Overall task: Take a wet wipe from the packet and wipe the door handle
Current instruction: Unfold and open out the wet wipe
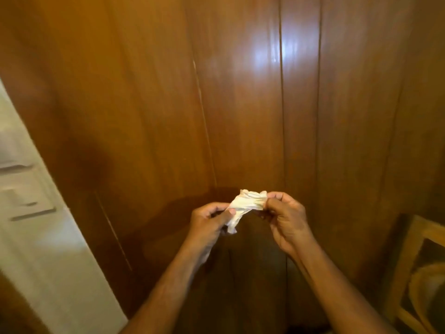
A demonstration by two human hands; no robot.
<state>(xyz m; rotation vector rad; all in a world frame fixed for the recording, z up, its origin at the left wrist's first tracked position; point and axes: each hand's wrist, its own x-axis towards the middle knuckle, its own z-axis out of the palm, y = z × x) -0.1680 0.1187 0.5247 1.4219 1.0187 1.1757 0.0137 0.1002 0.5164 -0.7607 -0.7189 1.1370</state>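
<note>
**Wipe in both hands, handle nowhere in shot**

Both hands were up in front of the wood panelling (240, 104), w/ the wet wipe (245, 204) stretched between them. Left hand (212, 222) had its fingers (227, 212) pinched together on the lower left end, a loose tail of wipe hanging below the thumb. Right hand (286, 218) was clamped on the upper right end, fingertips curled in tight. The wipe was still bunched and creased, not flat, so my read was that the two-ended hold was there to pull it open or fold it into a pad before any wiping.

It hung in mid-air, well apart from the panelling behind, touching nothing but the two hands.

No packet in view, no door handle either (blur didn't help, esp. on the left). A pale wall strip (48, 237) ran down the left edge and a wooden chair frame (409, 261) sat at lower right, neither in play.

Judgement: take-a-wipe step looked done; the wiping hadn't begun, and the handle needed finding first.
</note>
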